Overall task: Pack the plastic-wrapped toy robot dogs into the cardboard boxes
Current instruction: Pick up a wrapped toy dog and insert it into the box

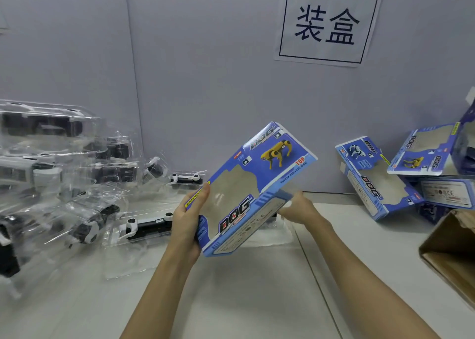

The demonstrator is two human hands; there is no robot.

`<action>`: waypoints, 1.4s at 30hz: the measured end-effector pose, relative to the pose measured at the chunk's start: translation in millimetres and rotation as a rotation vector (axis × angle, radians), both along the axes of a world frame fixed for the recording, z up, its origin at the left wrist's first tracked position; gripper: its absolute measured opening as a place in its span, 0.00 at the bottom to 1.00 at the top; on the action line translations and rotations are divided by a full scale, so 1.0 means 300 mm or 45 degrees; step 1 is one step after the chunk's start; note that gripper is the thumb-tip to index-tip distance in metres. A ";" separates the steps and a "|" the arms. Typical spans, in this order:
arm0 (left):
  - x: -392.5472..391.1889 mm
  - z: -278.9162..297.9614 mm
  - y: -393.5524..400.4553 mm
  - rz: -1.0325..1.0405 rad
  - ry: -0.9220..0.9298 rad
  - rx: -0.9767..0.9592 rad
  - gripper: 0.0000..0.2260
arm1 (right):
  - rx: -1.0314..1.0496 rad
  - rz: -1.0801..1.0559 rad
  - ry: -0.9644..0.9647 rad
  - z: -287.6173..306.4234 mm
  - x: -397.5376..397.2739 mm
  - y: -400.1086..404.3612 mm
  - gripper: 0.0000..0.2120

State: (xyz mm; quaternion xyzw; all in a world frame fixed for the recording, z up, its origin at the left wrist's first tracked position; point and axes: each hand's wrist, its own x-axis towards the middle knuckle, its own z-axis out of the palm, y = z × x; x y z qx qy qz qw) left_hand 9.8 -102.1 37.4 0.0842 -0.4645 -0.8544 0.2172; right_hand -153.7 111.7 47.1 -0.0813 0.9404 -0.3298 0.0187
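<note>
Both my forearms reach in from the bottom edge. My left hand (185, 223) grips the blue window box (253, 184) by its near left edge, fingers curled round it, thumb on the front by the yellow strip. My right hand (299, 207) pinches the box's lower right side, fingers partly hidden behind the flap. Box held above the white table (257, 300), tilted, top end pointing away and right; nothing visible through its window, looks flat and unfilled.

Right edge: brown carton (452, 251), open side toward me, contents not clear.

Left of my hands: plastic-wrapped toy robot dogs (146, 227), white and black, lying loose on the table, more heaped further left (51, 143).

Far right against the wall: pile of blue boxes (401, 174), windows showing bare cardboard inside. Paper sign (327, 22) on the grey wall behind.
</note>
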 end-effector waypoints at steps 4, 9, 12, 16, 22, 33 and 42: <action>-0.006 -0.001 0.022 0.113 -0.023 -0.062 0.24 | -0.300 -0.086 -0.148 -0.068 0.014 -0.027 0.30; 0.002 0.006 0.027 0.091 -0.071 -0.222 0.23 | -0.885 -0.228 -0.205 -0.138 0.007 -0.004 0.04; -0.002 0.010 0.022 0.140 -0.103 -0.290 0.26 | -0.961 -0.400 0.012 -0.164 0.042 0.000 0.04; 0.005 0.011 0.014 0.104 -0.226 -0.646 0.26 | -1.093 -0.415 0.184 -0.090 0.105 0.009 0.07; 0.058 0.049 -0.018 -0.313 -0.297 -1.045 0.19 | -1.147 -0.312 0.252 -0.048 0.122 0.023 0.03; -0.004 -0.044 -0.008 -0.480 -0.085 -1.253 0.22 | -1.194 -0.140 0.359 -0.044 0.141 -0.011 0.03; -0.047 -0.018 0.006 -0.615 -0.370 -0.756 0.23 | -1.558 -0.692 0.055 -0.055 0.063 0.083 0.16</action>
